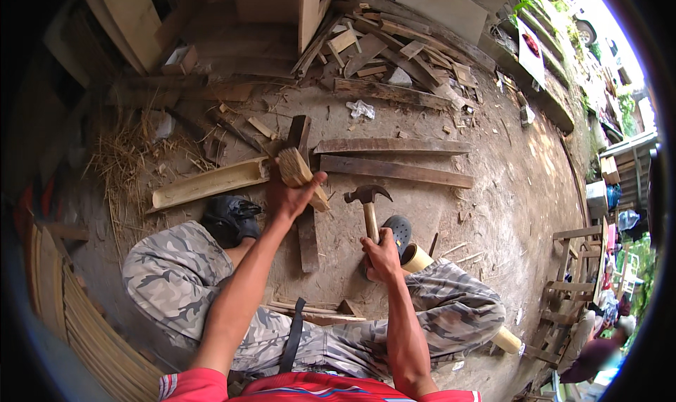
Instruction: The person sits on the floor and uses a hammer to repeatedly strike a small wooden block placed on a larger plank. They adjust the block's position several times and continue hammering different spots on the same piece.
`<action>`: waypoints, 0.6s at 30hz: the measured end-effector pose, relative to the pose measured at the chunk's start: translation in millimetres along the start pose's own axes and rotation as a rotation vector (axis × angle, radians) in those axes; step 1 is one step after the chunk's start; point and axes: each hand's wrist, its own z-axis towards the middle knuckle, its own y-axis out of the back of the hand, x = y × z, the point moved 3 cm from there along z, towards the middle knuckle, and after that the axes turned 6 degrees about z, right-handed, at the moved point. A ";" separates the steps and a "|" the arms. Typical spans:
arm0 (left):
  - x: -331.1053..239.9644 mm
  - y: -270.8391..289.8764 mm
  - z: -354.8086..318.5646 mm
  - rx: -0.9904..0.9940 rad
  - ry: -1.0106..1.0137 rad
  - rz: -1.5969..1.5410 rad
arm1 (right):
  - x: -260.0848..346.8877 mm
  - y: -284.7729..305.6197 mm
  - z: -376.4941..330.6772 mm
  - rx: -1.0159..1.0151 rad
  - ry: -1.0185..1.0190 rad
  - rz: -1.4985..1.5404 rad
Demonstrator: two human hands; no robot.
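My left hand (290, 196) is closed around a short, pale wooden block (296, 168), held at a slant above a dark wooden plank (308, 243) on the ground. In my right hand (382, 255) is a claw hammer (369, 208), gripped by its light wooden handle with the dark metal head up and the claw pointing right. Left of the block lies a split bamboo piece (211, 182), hollow side showing. Two dark wooden strips (394, 170) lie side by side to the right of the block, beyond the hammer.
A scrap wood pile (394, 50) spreads at the back, with a crumpled white wrapper (360, 109) before it. Straw (134, 155) lies at left. A bamboo tube (417, 259) is beside my dark clog (398, 231). Wooden ladder-like frames (574, 261) and another person (595, 353) are at right.
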 end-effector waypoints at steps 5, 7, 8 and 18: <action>-19.6 -23.5 -33.9 0.147 -0.191 0.049 | -24.7 -1.6 4.7 -0.174 0.112 -0.285; -26.0 -26.0 -36.4 0.190 -0.202 0.015 | -32.2 -10.0 10.0 -0.200 0.172 -0.233; -29.3 -27.7 -36.8 0.203 -0.210 0.007 | -34.3 -13.0 15.1 -0.215 0.207 -0.183; -44.6 -33.4 -42.2 0.154 -0.304 0.008 | -35.0 -53.8 50.8 -0.204 0.382 -0.003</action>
